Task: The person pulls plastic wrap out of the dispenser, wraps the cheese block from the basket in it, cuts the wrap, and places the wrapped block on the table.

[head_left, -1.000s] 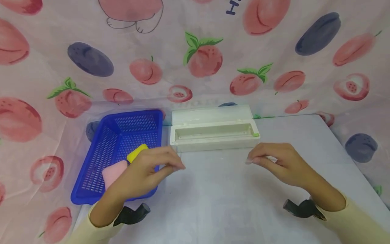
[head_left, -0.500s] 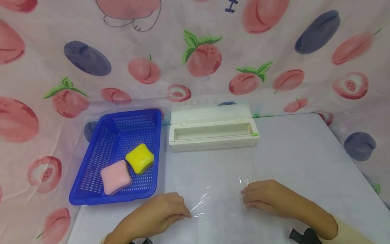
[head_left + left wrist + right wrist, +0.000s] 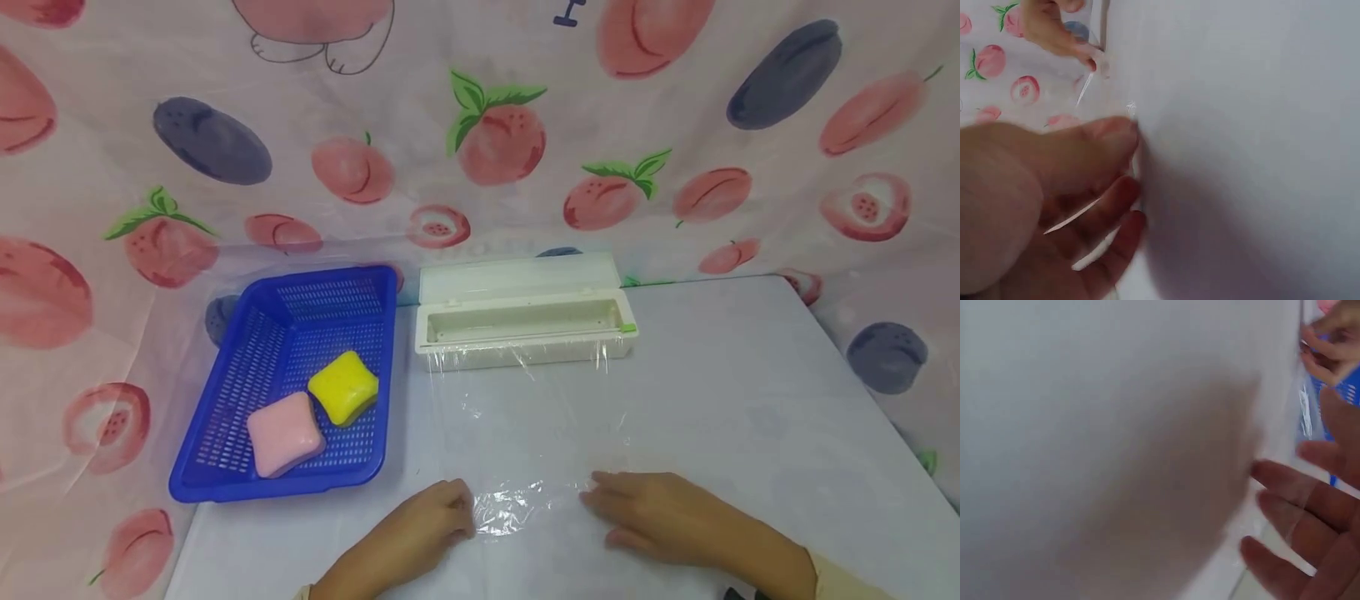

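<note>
A clear sheet of cling film (image 3: 510, 508) stretches over the white table from the front edge of a long white cling film dispenser (image 3: 528, 357) toward the person. Its near left corner is pinched between the thumb and fingers of the left hand (image 3: 427, 527), low over the table. In the left wrist view, the thumb (image 3: 1110, 147) meets the index finger at the film. The right hand (image 3: 663, 518) lies at the film's near right edge, thumb apart below the fingers. Its fingers (image 3: 1291, 519) show spread and fairly straight in the right wrist view, right at the film.
At the left stands a blue perforated basket (image 3: 281, 493) holding a pink cushion-shaped block (image 3: 285, 435) and a yellow one (image 3: 344, 388). The dispenser's translucent lid (image 3: 517, 279) stands raised at the back, before a fruit-print cloth (image 3: 360, 225).
Both hands have come from near the dispenser back toward the person and down to the table, drawing out the cling film. The right hand's thumb has parted from its fingers.
</note>
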### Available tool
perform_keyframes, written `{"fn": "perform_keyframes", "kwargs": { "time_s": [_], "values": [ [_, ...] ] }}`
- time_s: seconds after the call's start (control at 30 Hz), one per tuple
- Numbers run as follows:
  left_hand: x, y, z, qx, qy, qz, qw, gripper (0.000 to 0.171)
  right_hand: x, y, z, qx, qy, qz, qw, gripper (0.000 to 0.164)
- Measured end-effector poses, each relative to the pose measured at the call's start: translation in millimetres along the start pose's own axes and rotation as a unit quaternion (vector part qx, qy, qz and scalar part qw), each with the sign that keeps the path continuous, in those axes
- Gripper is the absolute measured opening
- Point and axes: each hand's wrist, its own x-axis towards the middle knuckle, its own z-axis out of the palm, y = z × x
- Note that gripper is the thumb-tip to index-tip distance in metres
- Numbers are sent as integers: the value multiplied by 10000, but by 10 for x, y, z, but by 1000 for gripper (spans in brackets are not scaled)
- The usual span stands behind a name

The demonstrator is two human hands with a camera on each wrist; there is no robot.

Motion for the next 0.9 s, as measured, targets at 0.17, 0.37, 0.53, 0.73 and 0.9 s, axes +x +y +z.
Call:
{"fn": "perform_keyframes", "kwargs": {
  "time_s": [0.17, 0.37, 0.53, 0.73, 0.9],
  "values": [
    [65, 51, -77, -569, -425, -644, 9954, 28, 45, -17, -236, 210, 510, 768, 9955, 32],
    [214, 101, -64, 108, -21, -804, 9967, 30, 273, 93, -302, -176, 1705, 1694, 9705, 40],
    [299, 75, 41, 1892, 238, -66, 9816, 22, 348, 165, -99, -134, -402, 2312, 9720, 93],
    [307, 62, 3, 1793, -286, -570, 9817, 64, 227, 191, 94, 14, -1415, 2523, 9573, 106],
    [317, -31, -53, 1033, -931, -1042, 9848, 90, 172, 269, 176, 124, -1551, 2582, 9535, 110]
  ]
}}
